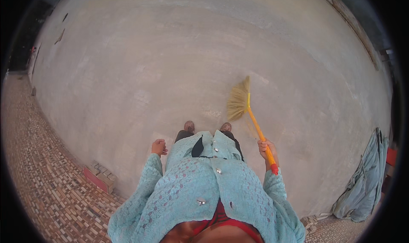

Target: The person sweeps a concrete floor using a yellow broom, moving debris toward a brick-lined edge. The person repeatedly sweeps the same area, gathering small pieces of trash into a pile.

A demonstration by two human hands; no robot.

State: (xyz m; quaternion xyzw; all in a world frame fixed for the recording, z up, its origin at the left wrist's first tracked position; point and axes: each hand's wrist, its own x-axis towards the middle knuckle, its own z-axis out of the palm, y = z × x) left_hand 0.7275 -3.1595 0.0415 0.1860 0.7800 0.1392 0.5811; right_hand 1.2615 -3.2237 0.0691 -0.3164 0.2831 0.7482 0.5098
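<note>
A broom point(255, 124) with an orange handle, a red end cap and a fan of straw-coloured bristles point(237, 100) slants across the floor in front of me on the right. My right hand point(267, 148) is wrapped around its handle near the red end. The bristles are turned to the left, at the floor just beyond my right shoe point(226, 126). At my left side, my left hand point(159, 147) hangs with its fingers curled in, and nothing shows in it.
Grey concrete floor point(179, 64) spreads ahead. Patterned brick-like paving point(47, 175) lies along the left, with a red-sided block point(100, 178) at its edge. A bluish-grey draped sheet point(362, 183) stands at the right beside something red point(391, 156).
</note>
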